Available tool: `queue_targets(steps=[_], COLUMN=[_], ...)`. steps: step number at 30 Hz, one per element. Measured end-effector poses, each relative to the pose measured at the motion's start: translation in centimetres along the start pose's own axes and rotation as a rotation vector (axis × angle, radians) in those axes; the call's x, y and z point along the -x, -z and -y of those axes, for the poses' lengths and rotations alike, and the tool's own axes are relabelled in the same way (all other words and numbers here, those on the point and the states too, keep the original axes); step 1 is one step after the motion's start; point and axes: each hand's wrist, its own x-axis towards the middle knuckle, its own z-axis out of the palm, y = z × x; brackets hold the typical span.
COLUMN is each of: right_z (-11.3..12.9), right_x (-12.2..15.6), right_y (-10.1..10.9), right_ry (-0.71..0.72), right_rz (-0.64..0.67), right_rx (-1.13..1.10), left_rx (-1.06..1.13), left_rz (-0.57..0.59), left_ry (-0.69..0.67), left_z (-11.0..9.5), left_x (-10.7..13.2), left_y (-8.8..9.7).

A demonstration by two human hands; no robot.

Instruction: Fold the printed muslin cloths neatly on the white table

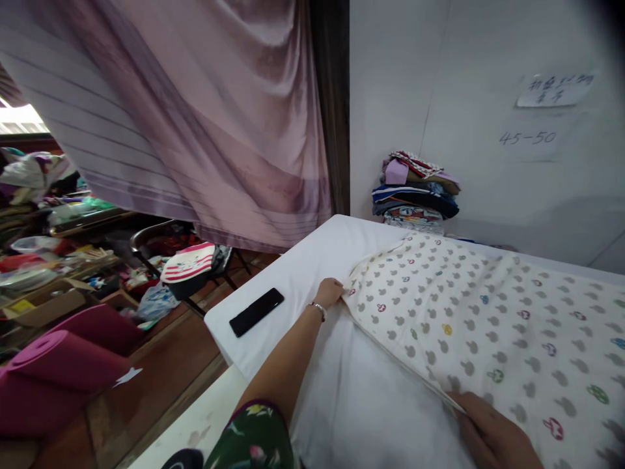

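From my remote seat I saw the patterned cloth (469, 306) lying across the right side of the white-covered table (297, 260). The left hand (333, 290) pinched its left corner, while the right hand (493, 426) pinched the near edge, its fingertips partly hidden; they were well apart, seemingly to hold that edge straight between them. The phone (256, 312) lay left of the left hand, off the cloth, perhaps to spare it being covered. Folded clothes (415, 189) stood stacked by the far wall (469, 85), probably to save room

both hands (333, 290) (493, 426) hold patterned cloth (469, 312) by one edge.
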Motion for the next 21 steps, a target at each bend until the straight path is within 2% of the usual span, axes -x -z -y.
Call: queue_targets(steps=[3,6,9,14,21], right_z=[-0.2,-0.1,0.1,0.2,0.6], right_x=[0.0,-0.1,-0.2,-0.3,-0.8], right_y=[-0.3,-0.3,-0.1,0.0,0.4], right_ry=[-0.015,-0.021,-0.021,-0.036,-0.023], right_rz=[0.015,-0.013,0.013,0.030,0.010], right_rx=[-0.023,-0.037,-0.062,-0.053,-0.066], left_rx=[-0.112,-0.217,-0.319,-0.426,-0.472], left_rz=[-0.018,-0.013,-0.004,-0.119,-0.191], left_ry=[-0.107,-0.210,-0.233,-0.149,-0.051], left_z=[-0.3,-0.8,-0.5,0.6,1.4], left_x=[1.5,3.4,4.5,2.9,0.2], left_y=[-0.5,-1.8,-2.7,-1.7,-0.2])
